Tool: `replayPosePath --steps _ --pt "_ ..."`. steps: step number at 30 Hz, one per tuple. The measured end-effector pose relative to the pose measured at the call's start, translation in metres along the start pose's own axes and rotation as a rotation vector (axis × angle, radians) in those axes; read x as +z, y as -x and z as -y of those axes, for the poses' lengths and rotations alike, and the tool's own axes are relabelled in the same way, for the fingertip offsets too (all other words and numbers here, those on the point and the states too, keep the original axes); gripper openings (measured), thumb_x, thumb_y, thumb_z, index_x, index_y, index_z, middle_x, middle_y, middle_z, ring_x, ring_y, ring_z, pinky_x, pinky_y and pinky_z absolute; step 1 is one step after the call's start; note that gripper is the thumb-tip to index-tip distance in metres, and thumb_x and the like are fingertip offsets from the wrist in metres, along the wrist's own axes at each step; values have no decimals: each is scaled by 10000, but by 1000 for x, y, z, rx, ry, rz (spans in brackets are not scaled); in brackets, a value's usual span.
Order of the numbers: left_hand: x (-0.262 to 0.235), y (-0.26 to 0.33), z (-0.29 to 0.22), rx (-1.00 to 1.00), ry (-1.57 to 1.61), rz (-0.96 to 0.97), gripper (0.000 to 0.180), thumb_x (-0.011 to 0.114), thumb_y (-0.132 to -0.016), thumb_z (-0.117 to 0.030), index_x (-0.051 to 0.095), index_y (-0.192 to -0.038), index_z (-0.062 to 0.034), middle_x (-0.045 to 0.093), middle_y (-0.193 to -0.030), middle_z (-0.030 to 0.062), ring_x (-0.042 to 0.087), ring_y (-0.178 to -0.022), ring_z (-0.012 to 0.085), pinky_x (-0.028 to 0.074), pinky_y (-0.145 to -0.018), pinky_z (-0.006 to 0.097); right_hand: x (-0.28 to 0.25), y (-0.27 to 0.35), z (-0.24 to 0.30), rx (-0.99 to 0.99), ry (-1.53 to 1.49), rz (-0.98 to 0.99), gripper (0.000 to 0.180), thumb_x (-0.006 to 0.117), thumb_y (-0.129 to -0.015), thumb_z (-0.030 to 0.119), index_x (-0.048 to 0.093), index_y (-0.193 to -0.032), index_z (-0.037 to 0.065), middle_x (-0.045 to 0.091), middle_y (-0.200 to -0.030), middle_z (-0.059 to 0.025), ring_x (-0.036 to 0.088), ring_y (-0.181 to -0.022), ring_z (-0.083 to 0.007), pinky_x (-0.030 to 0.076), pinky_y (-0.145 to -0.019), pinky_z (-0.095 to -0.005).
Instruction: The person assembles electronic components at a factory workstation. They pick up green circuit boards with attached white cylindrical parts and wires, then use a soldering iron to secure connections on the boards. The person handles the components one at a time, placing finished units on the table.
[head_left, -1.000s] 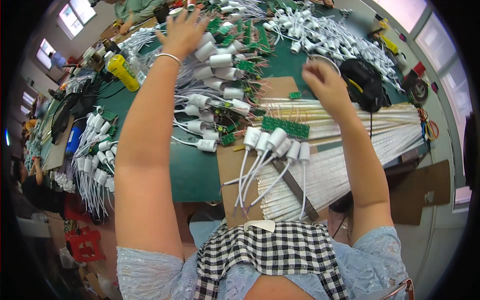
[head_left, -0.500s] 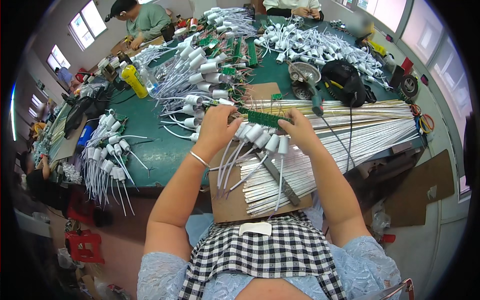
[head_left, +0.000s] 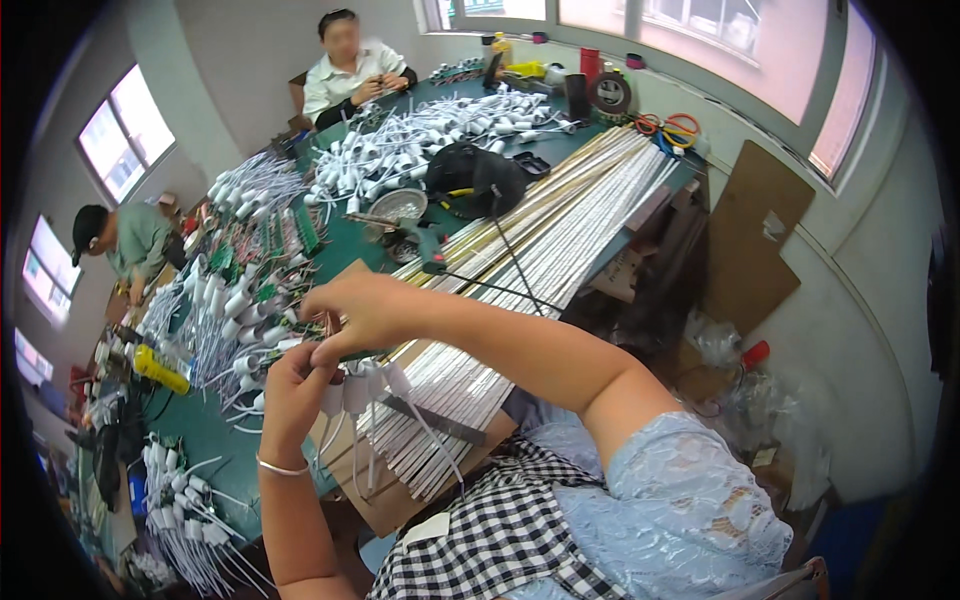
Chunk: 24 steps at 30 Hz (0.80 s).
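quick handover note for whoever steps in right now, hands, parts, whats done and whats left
Left hand: raised over the bench edge, fingers closed on a row of small white cylindrical caps with white wire tails.
Right hand: just above it, pinching at the top of the same row.
Parts: a bundle of long white strips runs diagonally across the green-topped table; a brown cardboard sheet lies under its near end. Loose white capped wires and small green circuit boards lie to the left.
Done: one row gathered in hand.
Left: many loose capped wires on the table.
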<state>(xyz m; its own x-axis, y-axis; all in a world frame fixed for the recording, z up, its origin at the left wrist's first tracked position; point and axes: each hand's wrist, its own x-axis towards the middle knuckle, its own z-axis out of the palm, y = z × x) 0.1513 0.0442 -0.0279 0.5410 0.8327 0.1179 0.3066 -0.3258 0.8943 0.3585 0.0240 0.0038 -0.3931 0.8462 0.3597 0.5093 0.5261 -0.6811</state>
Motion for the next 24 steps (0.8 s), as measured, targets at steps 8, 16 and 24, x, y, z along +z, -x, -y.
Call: replayPosePath --steps 8,16,24 --pt "-20 12 33 -82 29 -75 167 577 -863 -70 639 -1001 -1 661 -813 42 608 -705 107 462 -649 238 -30 -4 16 -358 -515 -257 192 682 -843 184 565 -817 34 544 -652 -17 553 -588 -128 454 -544 -279" --pt "-35 24 33 16 561 -92 224 563 -892 -117 572 -1088 -9 643 -943 48 596 -799 114 479 -726 274 33 25 -23 -73 -615 50 562 630 -850 250 422 -1331 46 557 -1165 -121 550 -1048 -208 436 -919 -364" --pt "-24 20 9 -30 633 52 501 672 -804 -200 523 -1205 61 603 -1113 120 596 -977 204 461 -895 348 35 12 -34 184 -908 229 473 525 -909 90 370 -1348 5 587 -1080 -116 634 -910 -159 513 -757 -262"
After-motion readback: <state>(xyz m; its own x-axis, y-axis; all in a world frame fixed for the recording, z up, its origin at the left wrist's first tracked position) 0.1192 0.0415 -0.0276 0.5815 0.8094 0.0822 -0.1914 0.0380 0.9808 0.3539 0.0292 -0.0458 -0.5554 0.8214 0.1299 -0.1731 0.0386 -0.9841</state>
